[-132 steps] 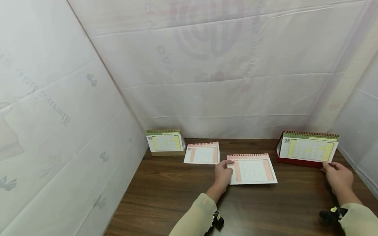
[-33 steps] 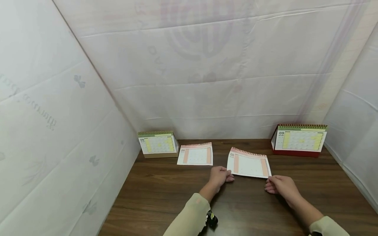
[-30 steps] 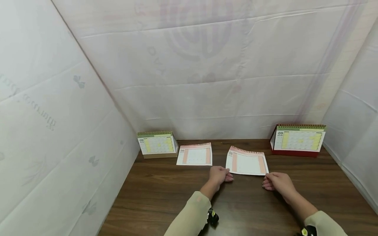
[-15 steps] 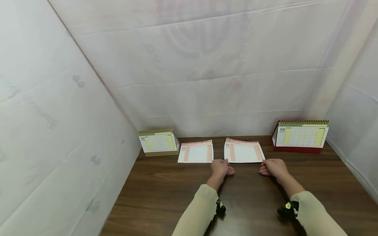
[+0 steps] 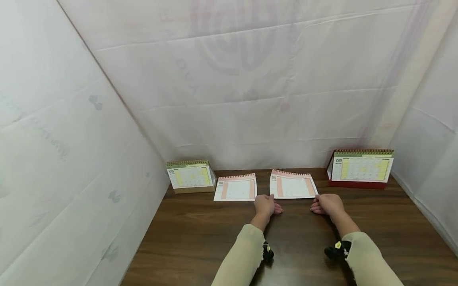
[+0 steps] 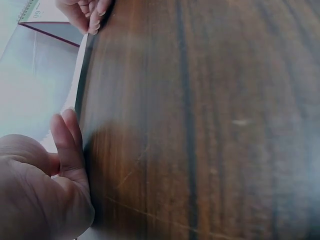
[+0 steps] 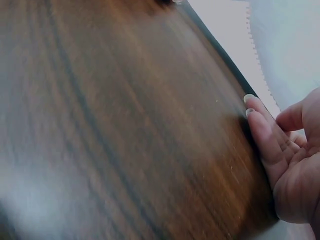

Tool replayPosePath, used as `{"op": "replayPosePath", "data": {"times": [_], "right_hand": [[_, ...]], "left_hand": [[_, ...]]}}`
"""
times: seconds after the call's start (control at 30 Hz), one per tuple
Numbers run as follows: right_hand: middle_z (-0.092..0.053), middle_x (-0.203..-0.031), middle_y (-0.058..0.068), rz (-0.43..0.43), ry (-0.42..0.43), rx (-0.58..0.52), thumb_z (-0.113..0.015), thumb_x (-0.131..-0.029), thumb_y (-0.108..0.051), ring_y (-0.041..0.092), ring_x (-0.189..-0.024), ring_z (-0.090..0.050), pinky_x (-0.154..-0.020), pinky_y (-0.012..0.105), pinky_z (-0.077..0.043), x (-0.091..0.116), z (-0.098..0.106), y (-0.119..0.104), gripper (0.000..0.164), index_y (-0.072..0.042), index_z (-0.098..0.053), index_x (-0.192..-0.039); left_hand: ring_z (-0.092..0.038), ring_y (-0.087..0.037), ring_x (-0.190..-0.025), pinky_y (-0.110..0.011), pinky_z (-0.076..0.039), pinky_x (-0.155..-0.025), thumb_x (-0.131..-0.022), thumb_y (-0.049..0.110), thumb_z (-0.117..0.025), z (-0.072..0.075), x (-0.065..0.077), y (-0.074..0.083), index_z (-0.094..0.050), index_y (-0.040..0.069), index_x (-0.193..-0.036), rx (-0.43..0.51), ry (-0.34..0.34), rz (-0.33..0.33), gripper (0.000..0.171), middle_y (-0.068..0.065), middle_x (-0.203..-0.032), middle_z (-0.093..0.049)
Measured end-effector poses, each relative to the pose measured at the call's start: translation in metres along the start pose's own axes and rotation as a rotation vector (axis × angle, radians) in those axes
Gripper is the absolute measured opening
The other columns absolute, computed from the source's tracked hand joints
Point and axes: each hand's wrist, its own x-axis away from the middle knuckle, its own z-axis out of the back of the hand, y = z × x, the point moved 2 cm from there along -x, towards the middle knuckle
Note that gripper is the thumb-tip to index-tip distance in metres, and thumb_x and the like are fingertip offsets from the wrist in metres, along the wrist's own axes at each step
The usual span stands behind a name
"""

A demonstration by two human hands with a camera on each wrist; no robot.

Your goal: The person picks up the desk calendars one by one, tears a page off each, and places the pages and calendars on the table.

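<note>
In the head view both hands hold a loose calendar page marked 08, with a pink header and a ragged row of holes along its far edge. My left hand pinches the near left corner, the other fingers extended below. At the near right corner my right hand pinches the paper between thumb and fingers. Both wrist views show the page edge-on, low over the wooden table. Left of it lies a matching 08 page, flat, its near right corner close to my left hand.
Two desk calendars marked 09 stand at the back: one with a tan base at left, one with a red base at right. A white sheet wall rises behind the table, with others at both sides.
My right hand has left the red-based calendar and taken the page's near right corner. Both hands have since moved the page back and left, towards the other page.
</note>
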Motion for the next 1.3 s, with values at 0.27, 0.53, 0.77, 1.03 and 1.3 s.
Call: {"op": "replayPosePath", "data": {"times": [0.27, 0.53, 0.77, 1.03, 1.3], "right_hand": [[-0.072, -0.071, 0.001, 0.019, 0.046, 0.046, -0.042, -0.111, -0.018, 0.008, -0.062, -0.073, -0.063, 0.026, -0.063, -0.004, -0.003, -0.001, 0.038, 0.015, -0.060, -0.111], [-0.072, -0.070, 0.000, 0.014, 0.009, 0.048, -0.042, -0.113, -0.019, 0.007, -0.062, -0.073, -0.063, 0.026, -0.063, -0.004, -0.003, -0.001, 0.038, 0.016, -0.059, -0.112], [-0.073, -0.072, -0.001, 0.022, 0.008, 0.059, -0.045, -0.114, -0.024, 0.006, -0.064, -0.073, -0.065, 0.025, -0.064, -0.004, -0.003, -0.003, 0.041, 0.014, -0.059, -0.116], [-0.072, -0.070, -0.003, 0.006, 0.044, 0.057, -0.049, -0.114, -0.030, 0.005, -0.063, -0.073, -0.065, 0.023, -0.063, -0.007, 0.001, -0.007, 0.041, 0.009, -0.062, -0.110], [-0.072, -0.068, -0.003, -0.010, 0.114, 0.075, -0.046, -0.113, -0.034, 0.005, -0.061, -0.073, -0.064, 0.023, -0.063, -0.007, -0.003, -0.003, 0.044, 0.007, -0.061, -0.111]], "left_hand": [[-0.066, -0.012, -0.043, -0.027, -0.058, -0.047, -0.108, 0.012, -0.060, -0.002, -0.006, -0.003, -0.067, -0.004, -0.085, 0.034, 0.037, -0.003, 0.029, -0.018, -0.065, -0.075], [-0.066, -0.012, -0.043, -0.026, -0.057, -0.047, -0.107, 0.011, -0.061, -0.004, -0.008, -0.007, -0.067, -0.002, -0.087, 0.028, 0.059, -0.004, 0.025, -0.016, -0.063, -0.074], [-0.065, -0.011, -0.042, -0.026, -0.057, -0.046, -0.106, 0.010, -0.062, -0.003, -0.008, -0.006, -0.068, -0.003, -0.088, 0.020, 0.058, -0.031, 0.023, -0.015, -0.062, -0.074], [-0.067, -0.012, -0.044, -0.026, -0.058, -0.048, -0.107, 0.010, -0.060, -0.005, -0.011, -0.004, -0.068, -0.002, -0.087, 0.031, 0.040, -0.027, 0.024, -0.016, -0.064, -0.074], [-0.065, -0.010, -0.043, -0.025, -0.057, -0.046, -0.107, 0.009, -0.060, -0.003, -0.009, -0.004, -0.068, -0.004, -0.089, 0.030, 0.050, -0.049, 0.024, -0.015, -0.063, -0.074]]}}
